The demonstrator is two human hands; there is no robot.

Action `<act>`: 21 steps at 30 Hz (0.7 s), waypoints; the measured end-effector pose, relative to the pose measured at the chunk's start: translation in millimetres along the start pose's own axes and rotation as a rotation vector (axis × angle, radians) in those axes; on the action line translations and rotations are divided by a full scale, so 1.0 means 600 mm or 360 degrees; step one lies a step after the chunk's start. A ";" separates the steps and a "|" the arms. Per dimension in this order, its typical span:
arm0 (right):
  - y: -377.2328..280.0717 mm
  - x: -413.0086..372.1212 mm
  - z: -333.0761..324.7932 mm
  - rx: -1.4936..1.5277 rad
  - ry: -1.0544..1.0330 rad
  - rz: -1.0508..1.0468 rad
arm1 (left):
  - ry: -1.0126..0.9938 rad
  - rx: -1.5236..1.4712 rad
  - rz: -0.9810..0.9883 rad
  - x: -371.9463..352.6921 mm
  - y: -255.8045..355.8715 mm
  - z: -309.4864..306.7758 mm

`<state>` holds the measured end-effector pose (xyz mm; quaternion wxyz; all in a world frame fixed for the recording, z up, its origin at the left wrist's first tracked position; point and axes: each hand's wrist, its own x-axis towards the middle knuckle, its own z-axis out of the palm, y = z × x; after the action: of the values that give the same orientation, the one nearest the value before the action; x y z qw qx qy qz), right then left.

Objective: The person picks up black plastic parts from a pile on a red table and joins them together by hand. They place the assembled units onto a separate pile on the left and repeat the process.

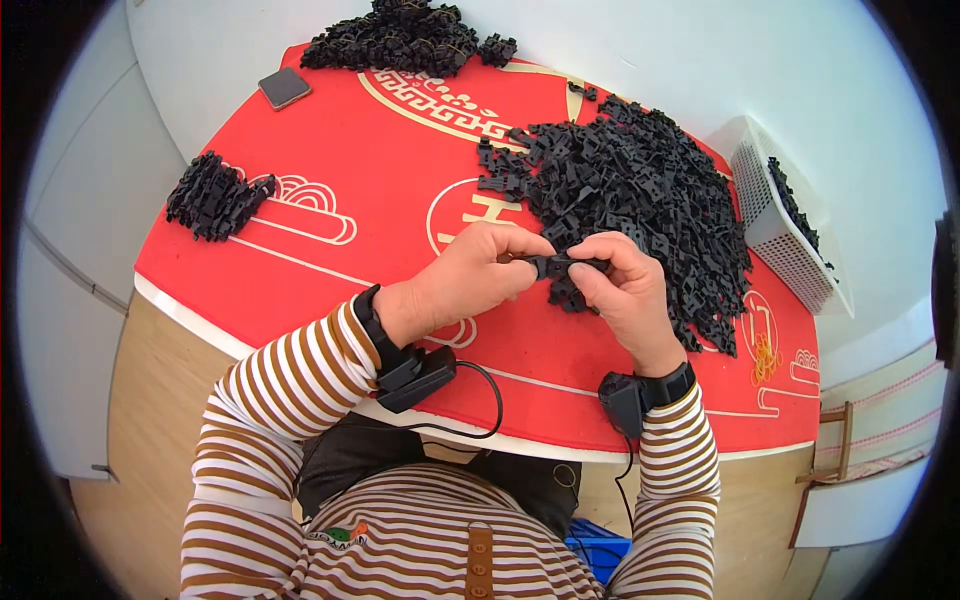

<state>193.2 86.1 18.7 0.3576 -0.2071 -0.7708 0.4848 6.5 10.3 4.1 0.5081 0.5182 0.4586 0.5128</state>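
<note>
Both hands meet over the middle of the red table, pinching small black plastic parts (558,267) between them. My left hand (490,265) grips the left end with thumb and forefinger. The right end is pinched by my right hand (625,285). Whether the parts are joined is too small to tell. Just behind and right of my hands spreads a large loose pile of black plastic parts (640,180), a few of them lying right beneath my fingers.
A stack of black parts (215,197) lies at the left, and bundled ones (400,40) at the back. A dark phone-like slab (285,89) is near the back left. A white basket (775,225) and yellow rubber bands (765,358) are at the right of the red table (350,130).
</note>
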 end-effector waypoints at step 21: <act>-0.006 -0.001 0.000 -0.0590 0.0051 -0.0853 | -0.0008 0.0714 0.0896 -0.011 0.016 -0.011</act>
<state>194.0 84.1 21.6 0.4409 -0.0660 -0.8672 0.2216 -1.0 3.4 13.2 0.2216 0.7240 0.3978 0.5181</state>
